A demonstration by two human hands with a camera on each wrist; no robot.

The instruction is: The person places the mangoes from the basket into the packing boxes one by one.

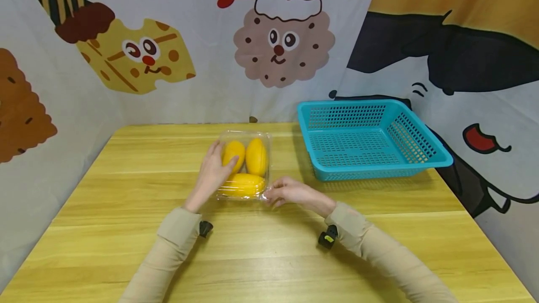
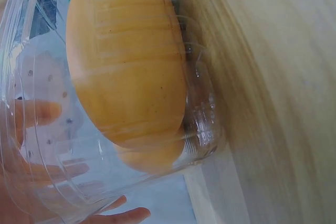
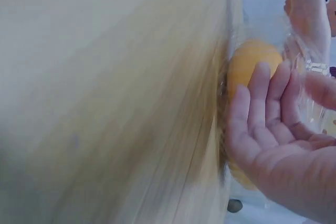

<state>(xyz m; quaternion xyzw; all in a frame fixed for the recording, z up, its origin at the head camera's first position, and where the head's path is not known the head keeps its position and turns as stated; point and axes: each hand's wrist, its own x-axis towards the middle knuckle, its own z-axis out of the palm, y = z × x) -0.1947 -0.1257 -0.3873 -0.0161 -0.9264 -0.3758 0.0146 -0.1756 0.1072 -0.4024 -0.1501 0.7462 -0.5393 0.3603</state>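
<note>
A clear plastic clamshell box (image 1: 268, 151) lies on the table, holding three yellow mangoes. Two mangoes (image 1: 256, 157) sit side by side at the back, while a third mango (image 1: 243, 185) lies crosswise at the front. My left hand (image 1: 214, 169) rests over the box's left side, fingers extended along the edge and thumb over the top; the left wrist view shows its fingers partly through the plastic. At the front right corner, my right hand (image 1: 290, 191) pinches the box's rim between thumb and index finger. Its other fingers (image 3: 258, 95) lie loosely bent beside the box's front.
A turquoise perforated plastic basket (image 1: 317, 173) stands at the back right of the wooden table (image 1: 252, 256), to the right of the box. A cartoon-printed curtain (image 1: 210, 102) hangs behind and along the table's sides.
</note>
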